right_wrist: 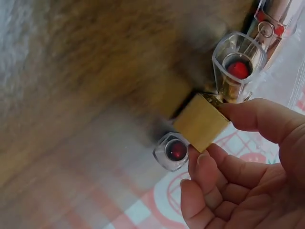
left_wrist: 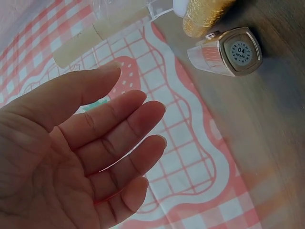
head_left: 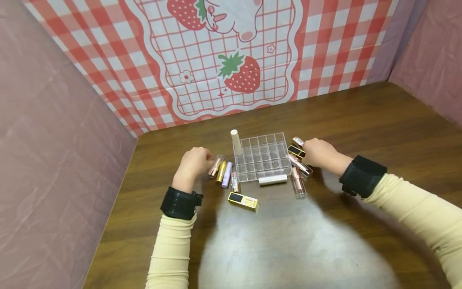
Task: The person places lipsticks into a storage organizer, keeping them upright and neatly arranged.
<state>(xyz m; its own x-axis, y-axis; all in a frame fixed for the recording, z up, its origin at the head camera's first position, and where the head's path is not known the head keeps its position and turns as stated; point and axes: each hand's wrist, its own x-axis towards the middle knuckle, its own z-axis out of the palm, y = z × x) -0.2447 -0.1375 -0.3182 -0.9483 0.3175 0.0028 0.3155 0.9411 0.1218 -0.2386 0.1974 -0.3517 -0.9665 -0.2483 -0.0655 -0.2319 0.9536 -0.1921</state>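
Note:
My left hand (head_left: 194,162) (left_wrist: 90,143) is open beside a rose-gold lipstick with a clear cap (head_left: 215,166); its fingers are loosely bent and hold nothing. In the left wrist view that lipstick's end (left_wrist: 240,51) lies apart from the fingertips. My right hand (head_left: 319,153) (right_wrist: 248,181) pinches a black-and-gold lipstick (head_left: 296,151) between thumb and fingers; its square gold end (right_wrist: 201,123) shows in the right wrist view. Clear-capped red lipsticks (right_wrist: 238,69) lie on both sides of it. Between the hands stands a clear compartment organizer (head_left: 261,158), with a cream tube (head_left: 236,141) upright in its back left corner.
Left of the organizer lie a gold tube (head_left: 221,171) and a lilac tube (head_left: 226,175). A silver tube (head_left: 272,180) and a yellow-and-black box-shaped lipstick (head_left: 243,201) lie in front. A clear-capped lipstick (head_left: 298,182) is at the front right. A checked cloth (head_left: 144,72) hangs behind.

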